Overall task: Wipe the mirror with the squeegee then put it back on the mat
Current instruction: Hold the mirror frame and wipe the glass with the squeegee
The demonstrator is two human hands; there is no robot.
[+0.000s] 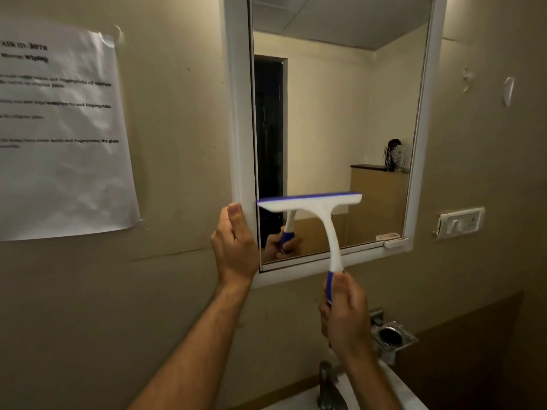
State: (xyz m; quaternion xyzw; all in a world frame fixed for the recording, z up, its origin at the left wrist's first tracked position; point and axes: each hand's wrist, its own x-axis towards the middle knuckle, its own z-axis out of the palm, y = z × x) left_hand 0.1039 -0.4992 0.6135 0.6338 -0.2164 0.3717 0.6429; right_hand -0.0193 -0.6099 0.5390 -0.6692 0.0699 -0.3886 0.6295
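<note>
A white-framed mirror [420, 119] hangs on the beige wall. The squeegee [310, 204] is white with a blue blade edge and a blue grip; its blade lies level against the lower part of the glass. My right hand [344, 315] grips the blue handle end below the mirror's bottom frame. My left hand [235, 247] holds the mirror's left frame near the lower corner, thumb on the front of the frame. The glass reflects the handle and a hand. The mat is not in view.
A printed paper sheet [62, 131] is taped to the wall at left. A switch plate [461, 221] sits right of the mirror. Below are a metal soap holder [393, 338], a tap [328, 386] and a white basin edge [393, 389].
</note>
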